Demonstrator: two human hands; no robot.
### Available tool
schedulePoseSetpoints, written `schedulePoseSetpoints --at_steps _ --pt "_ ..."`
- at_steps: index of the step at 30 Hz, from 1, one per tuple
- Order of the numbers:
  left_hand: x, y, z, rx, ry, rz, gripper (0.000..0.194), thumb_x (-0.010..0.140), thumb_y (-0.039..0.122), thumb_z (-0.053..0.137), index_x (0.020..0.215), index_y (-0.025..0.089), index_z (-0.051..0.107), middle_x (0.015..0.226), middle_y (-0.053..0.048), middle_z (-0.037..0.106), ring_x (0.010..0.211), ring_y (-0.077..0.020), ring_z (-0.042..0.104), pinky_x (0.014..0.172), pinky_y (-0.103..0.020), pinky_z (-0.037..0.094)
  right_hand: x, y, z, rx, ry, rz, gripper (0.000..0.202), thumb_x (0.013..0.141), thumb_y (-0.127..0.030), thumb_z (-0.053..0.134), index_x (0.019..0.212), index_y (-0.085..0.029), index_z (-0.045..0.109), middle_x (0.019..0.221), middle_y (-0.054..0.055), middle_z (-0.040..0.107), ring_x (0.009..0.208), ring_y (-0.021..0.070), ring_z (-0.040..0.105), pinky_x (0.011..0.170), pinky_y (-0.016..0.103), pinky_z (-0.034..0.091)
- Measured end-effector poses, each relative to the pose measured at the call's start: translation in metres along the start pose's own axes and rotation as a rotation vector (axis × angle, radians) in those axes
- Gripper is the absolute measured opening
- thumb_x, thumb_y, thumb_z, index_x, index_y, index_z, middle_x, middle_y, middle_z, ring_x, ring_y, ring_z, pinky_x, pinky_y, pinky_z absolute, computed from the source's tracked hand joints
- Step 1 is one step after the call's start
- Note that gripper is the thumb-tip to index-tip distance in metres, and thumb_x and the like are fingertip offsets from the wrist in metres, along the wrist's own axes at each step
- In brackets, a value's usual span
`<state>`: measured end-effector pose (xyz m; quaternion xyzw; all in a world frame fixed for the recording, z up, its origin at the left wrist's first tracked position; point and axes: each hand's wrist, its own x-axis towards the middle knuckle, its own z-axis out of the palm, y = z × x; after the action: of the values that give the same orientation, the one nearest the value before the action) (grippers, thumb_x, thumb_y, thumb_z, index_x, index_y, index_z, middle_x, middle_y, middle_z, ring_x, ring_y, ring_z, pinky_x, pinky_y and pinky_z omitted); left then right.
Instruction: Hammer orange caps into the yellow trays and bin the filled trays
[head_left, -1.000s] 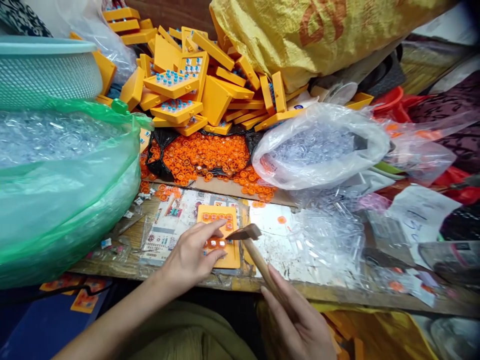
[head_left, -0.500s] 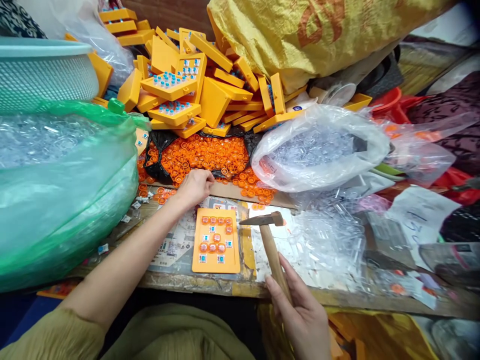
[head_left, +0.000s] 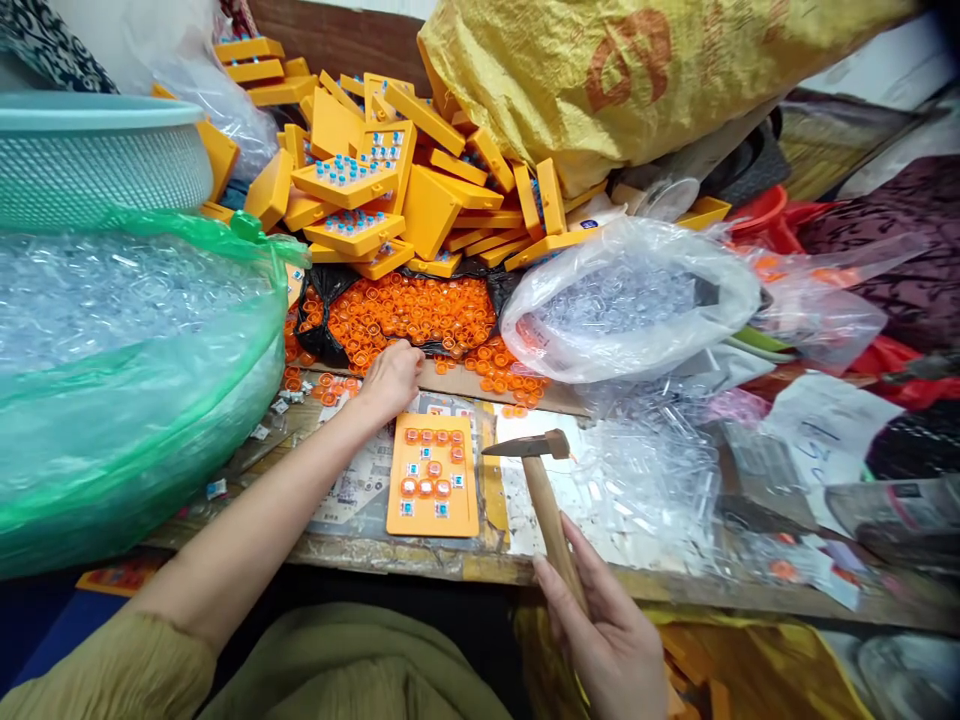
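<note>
My left hand (head_left: pixel 394 380) is at the near edge of a black bag of small orange rings (head_left: pixel 420 308); its fingers are bent together, and whatever they hold is hidden. Just below it on the bench lies a flat yellow-orange plate (head_left: pixel 433 520) bearing several orange-ringed pieces and several bare clear pieces with blue centres. To the plate's right, my right hand (head_left: pixel 607 625) is wrapped round the wooden handle of a hammer (head_left: pixel 551 510). The hammer's metal head points left, above a white patch of the bench.
A green bag (head_left: pixel 135 400) of clear parts bulges at the left, below a pale blue basket (head_left: pixel 97 150). Yellow blocks (head_left: pixel 431 210) are heaped behind. A white bag (head_left: pixel 630 300) and clear plastic pieces (head_left: pixel 652 470) lie on the right. The bench edge (head_left: pixel 375 560) runs in front.
The whole view has shifted slightly. My left hand remains beside the orange rings, and my right hand still holds the hammer in nearly the same pose.
</note>
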<state>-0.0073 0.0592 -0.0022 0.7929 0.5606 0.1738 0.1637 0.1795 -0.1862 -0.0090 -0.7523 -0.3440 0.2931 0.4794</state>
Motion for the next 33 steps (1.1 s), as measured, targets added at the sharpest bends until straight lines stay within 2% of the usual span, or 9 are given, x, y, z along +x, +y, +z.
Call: schedulePoseSetpoints --at_steps 3,6,9,12,15,21,25,27,33 --pt "-0.025 0.005 -0.013 -0.066 0.034 0.013 0.021 0.083 0.013 0.051 0.095 0.012 0.067 0.092 -0.008 0.065 0.085 -0.0190 0.062 0.081 -0.029 0.049 -0.007 0.000 -0.002 -0.017 0.022 0.016 0.050 0.070 -0.048 0.072 0.113 -0.022 0.070 0.111 0.002 0.071 0.104 0.0276 0.066 0.084 0.035 0.058" --pt "-0.080 0.011 -0.026 -0.279 0.090 0.099 0.015 0.084 0.020 0.053 0.093 0.016 0.065 0.086 -0.005 0.066 0.075 -0.0164 0.061 0.071 -0.026 0.050 -0.014 0.000 -0.007 -0.057 0.036 -0.038 0.043 0.073 -0.047 0.070 0.108 -0.023 0.072 0.114 0.002 0.070 0.106 0.0264 0.065 0.098 0.038 0.049" --pt "-0.136 0.016 -0.027 -0.454 0.015 0.167 0.013 0.087 0.019 0.050 0.093 0.020 0.062 0.084 -0.004 0.067 0.077 -0.0165 0.062 0.070 -0.026 0.052 -0.016 0.002 -0.011 -0.094 -0.086 -0.196 0.033 0.074 -0.039 0.071 0.103 -0.024 0.074 0.109 0.003 0.072 0.098 0.0253 0.069 0.093 0.036 0.053" --pt "-0.167 0.016 -0.015 -0.498 -0.009 0.170 0.018 0.089 0.015 0.047 0.098 0.020 0.061 0.092 -0.008 0.064 0.088 -0.0185 0.062 0.078 -0.030 0.052 -0.017 0.005 -0.008 -0.111 -0.209 -0.399 0.032 0.076 -0.026 0.069 0.108 -0.029 0.072 0.105 0.002 0.073 0.091 0.0220 0.072 0.082 0.028 0.058" --pt "-0.171 0.012 0.000 -0.515 0.043 0.152 0.018 0.089 0.015 0.049 0.100 0.020 0.062 0.093 -0.008 0.061 0.089 -0.0186 0.061 0.079 -0.030 0.052 -0.021 0.006 -0.001 -0.135 -0.286 -0.558 0.043 0.080 -0.017 0.064 0.120 -0.033 0.065 0.103 0.002 0.074 0.087 0.0168 0.072 0.075 0.020 0.057" --pt "-0.168 0.008 0.010 -0.635 0.174 0.129 0.013 0.083 0.013 0.061 0.092 0.018 0.069 0.088 -0.007 0.067 0.082 -0.0160 0.065 0.074 -0.025 0.054 -0.026 0.001 0.003 -0.171 -0.402 -0.609 0.051 0.085 -0.011 0.055 0.132 -0.033 0.053 0.083 0.002 0.072 0.062 0.0066 0.067 0.062 0.011 0.051" --pt "-0.169 0.012 0.007 -0.646 0.217 0.107 0.012 0.079 0.011 0.064 0.087 0.017 0.072 0.085 -0.007 0.069 0.078 -0.0158 0.067 0.073 -0.024 0.055 -0.026 -0.003 0.001 -0.200 -0.296 -0.691 0.058 0.083 -0.008 0.057 0.134 -0.036 0.050 0.091 0.002 0.074 0.075 0.0110 0.070 0.065 0.015 0.052" --pt "-0.169 0.013 0.005 -0.654 0.223 0.102 0.011 0.079 0.012 0.064 0.085 0.016 0.073 0.085 -0.008 0.069 0.077 -0.0158 0.067 0.072 -0.024 0.055 -0.026 -0.002 0.000 -0.233 -0.255 -0.708 0.055 0.085 -0.010 0.054 0.133 -0.037 0.052 0.085 0.001 0.073 0.068 0.0105 0.069 0.062 0.015 0.052" --pt "-0.170 0.014 0.005 -0.686 0.214 0.062 0.010 0.079 0.015 0.065 0.080 0.014 0.075 0.082 -0.008 0.068 0.075 -0.0155 0.067 0.069 -0.023 0.055 -0.022 0.004 -0.002 -0.310 -0.473 -0.701 0.058 0.086 -0.009 0.051 0.137 -0.035 0.045 0.083 0.002 0.072 0.063 0.0080 0.067 0.057 0.011 0.050"
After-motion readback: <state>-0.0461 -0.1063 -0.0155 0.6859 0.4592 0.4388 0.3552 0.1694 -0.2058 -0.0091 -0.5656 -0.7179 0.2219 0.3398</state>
